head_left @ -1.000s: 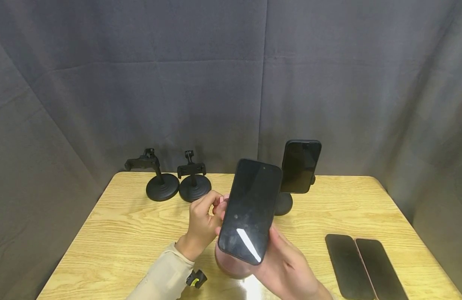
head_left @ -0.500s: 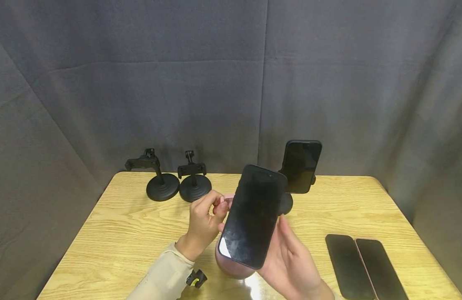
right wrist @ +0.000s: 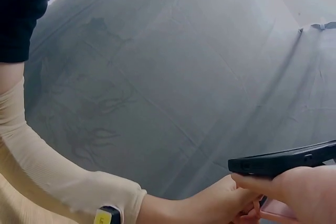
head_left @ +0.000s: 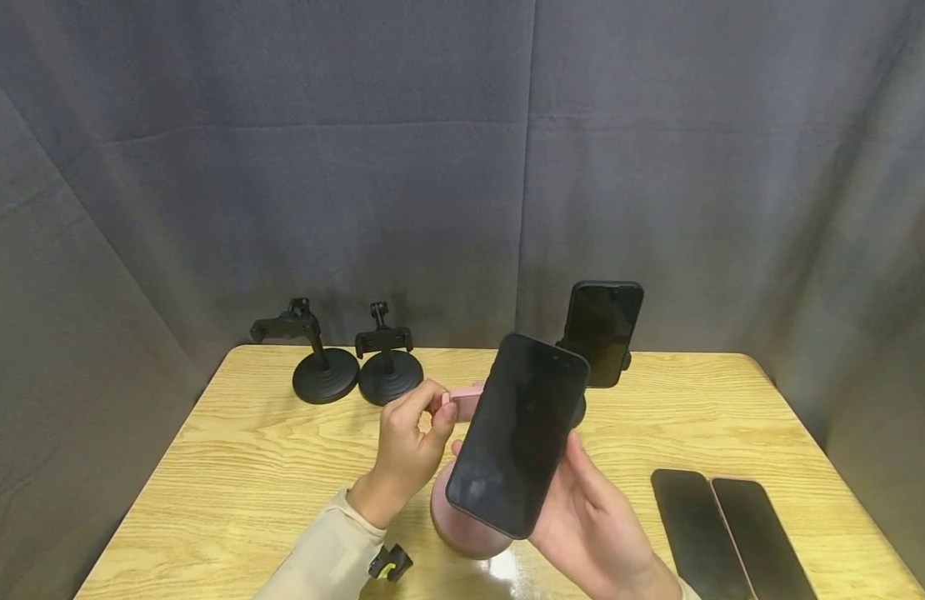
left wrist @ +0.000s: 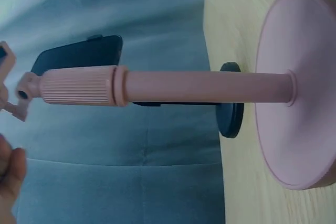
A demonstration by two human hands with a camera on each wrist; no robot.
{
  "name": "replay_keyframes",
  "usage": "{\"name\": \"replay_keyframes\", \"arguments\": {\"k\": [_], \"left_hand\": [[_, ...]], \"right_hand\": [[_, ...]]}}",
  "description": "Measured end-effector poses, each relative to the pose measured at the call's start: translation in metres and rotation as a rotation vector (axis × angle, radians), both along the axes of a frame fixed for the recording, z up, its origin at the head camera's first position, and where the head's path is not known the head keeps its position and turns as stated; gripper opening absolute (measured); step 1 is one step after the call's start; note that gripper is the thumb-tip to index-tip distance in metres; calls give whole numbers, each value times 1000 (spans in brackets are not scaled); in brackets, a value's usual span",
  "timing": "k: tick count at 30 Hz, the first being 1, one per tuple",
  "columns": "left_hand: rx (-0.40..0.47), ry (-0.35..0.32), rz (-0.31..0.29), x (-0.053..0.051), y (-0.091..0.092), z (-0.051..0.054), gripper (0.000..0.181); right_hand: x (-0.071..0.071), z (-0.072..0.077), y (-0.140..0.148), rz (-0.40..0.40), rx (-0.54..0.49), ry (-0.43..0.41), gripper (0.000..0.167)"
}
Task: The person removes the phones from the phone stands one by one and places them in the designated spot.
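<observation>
In the head view my left hand (head_left: pixel 405 440) pinches the end of the pink clamp (head_left: pixel 466 405) of a phone stand, whose round base (head_left: pixel 462 521) rests on the table. My right hand (head_left: pixel 593 521) holds a black smartphone (head_left: pixel 518 437), tilted, screen toward the head camera, in front of the stand and just right of the clamp. The phone hides most of the stand's pole there. The left wrist view shows that pink pole (left wrist: pixel 199 86) with its ribbed collar. From the right wrist view, the phone (right wrist: pixel 278 161) appears edge-on above the fingers.
Behind, a black stand bears an upright phone (head_left: pixel 603 333). Two black phone stands, one farther left (head_left: pixel 323 375) and one beside it (head_left: pixel 391 375), have nothing in their clamps. Two phones (head_left: pixel 702 529) lie side by side at the right. A grey curtain (head_left: pixel 357 167) hangs behind the table.
The phone in my right hand has shifted right and slightly down, uncovering more of the pink clamp and base. My left hand has stayed nearly still on the clamp.
</observation>
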State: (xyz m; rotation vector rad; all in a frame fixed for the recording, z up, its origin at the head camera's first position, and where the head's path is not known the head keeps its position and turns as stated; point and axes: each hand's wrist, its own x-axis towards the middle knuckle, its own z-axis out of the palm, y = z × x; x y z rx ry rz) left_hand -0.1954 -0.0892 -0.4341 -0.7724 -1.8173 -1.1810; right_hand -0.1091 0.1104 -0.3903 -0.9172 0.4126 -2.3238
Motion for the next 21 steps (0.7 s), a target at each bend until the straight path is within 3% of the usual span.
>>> {"name": "replay_keyframes", "arguments": {"k": [7, 16, 19, 21], "left_hand": [[8, -196, -139, 9, -2, 5, 47], [263, -592, -562, 19, -10, 17, 37], [329, -686, -659, 21, -13, 20, 44], [361, -742, -690, 22, -14, 22, 49]], "right_hand": [[2, -1, 2, 12, -10, -29, 67], [2, -3, 6, 17, -14, -21, 70], [2, -4, 8, 7, -5, -16, 69], [2, -4, 10, 6, -1, -14, 69]]}}
